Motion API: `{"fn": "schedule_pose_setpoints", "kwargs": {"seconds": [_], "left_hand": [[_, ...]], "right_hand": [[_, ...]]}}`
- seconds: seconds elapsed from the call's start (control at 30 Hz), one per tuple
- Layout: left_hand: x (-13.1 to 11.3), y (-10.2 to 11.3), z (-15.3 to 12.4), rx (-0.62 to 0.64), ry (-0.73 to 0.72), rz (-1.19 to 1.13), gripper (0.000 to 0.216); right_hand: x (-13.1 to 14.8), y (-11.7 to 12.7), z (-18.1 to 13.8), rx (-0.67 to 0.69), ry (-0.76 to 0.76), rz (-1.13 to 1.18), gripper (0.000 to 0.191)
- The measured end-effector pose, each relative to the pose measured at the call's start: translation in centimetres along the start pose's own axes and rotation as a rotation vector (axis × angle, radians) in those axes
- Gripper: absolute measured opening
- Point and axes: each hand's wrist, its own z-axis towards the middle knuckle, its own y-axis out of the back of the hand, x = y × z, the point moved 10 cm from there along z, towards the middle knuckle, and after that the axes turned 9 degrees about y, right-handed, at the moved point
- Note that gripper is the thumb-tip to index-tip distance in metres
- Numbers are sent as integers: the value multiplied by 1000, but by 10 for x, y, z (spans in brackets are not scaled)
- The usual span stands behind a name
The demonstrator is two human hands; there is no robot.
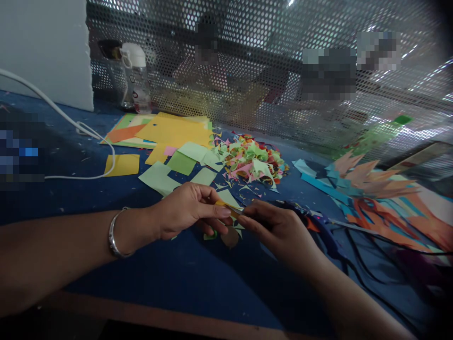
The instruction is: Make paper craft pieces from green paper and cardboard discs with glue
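Observation:
My left hand [193, 208], with a silver bangle [112, 233] at its wrist, pinches a small piece of yellow paper [223, 203] between thumb and fingers. Opposite it, the fingertips of my right hand [274, 222] are closed on a thin, pale-edged piece at the same spot; whether it belongs to the yellow paper cannot be made out. Below the fingers lie a round brownish piece [230, 237] and a small green piece [210, 235]. Light green paper squares [159, 178] are spread just beyond my left hand.
A heap of paper scraps [255, 158] lies beyond my hands, beside stacked yellow sheets [180, 130]. Bottles [136, 80] stand by a perforated metal screen [240, 71]. A white cable [63, 101] crosses the left. Rightward are a corded dark blue tool [331, 241] and orange paper strips [385, 224].

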Motion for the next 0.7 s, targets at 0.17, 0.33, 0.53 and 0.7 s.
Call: {"fn": "schedule_pose_setpoints", "kwargs": {"seconds": [0.17,0.33,0.53,0.7], "left_hand": [[1,0,0,2,16,-11,27],[2,0,1,-6,21,-27,30],[3,1,0,-6,48,-15,23],[1,2,-2,13,35,24,19]], "right_hand": [[1,0,-1,5,16,-9,36],[2,0,-1,4,7,11,35],[3,0,-1,-3,19,19,35],[0,1,-2,-10,16,17,34]]}}
